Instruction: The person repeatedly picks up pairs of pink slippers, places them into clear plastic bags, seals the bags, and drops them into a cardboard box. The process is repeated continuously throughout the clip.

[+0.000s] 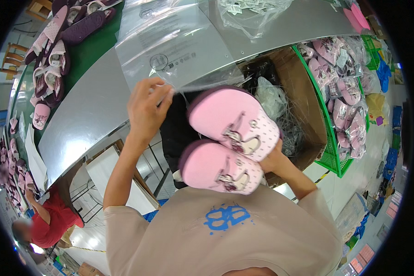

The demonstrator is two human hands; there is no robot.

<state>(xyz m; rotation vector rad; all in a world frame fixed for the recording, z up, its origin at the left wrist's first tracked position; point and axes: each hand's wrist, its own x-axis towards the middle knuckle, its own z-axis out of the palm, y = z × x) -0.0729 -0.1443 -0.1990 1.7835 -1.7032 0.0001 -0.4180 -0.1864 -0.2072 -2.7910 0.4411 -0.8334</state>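
Note:
A pair of pink slippers with dark purple edges is held in my right hand (275, 159), in front of my chest. The upper slipper (227, 114) partly overlaps the lower slipper (217, 165); both carry a dotted band and a cartoon animal. My right fingers are mostly hidden behind them. To the left, my left hand (146, 107) pinches the near edge of a clear printed plastic bag (183, 65). This bag lies on a stack of similar bags on the metal table (86, 86), its lifted edge stretching right from my fingertips.
A cardboard box (305, 114) with plastic scraps stands at right, beside a green crate (334, 158) of bagged slippers. Loose slippers (55, 69) lie on a green surface at left. A bag of labels (255, 10) sits farther back. A person in red (55, 217) works at lower left.

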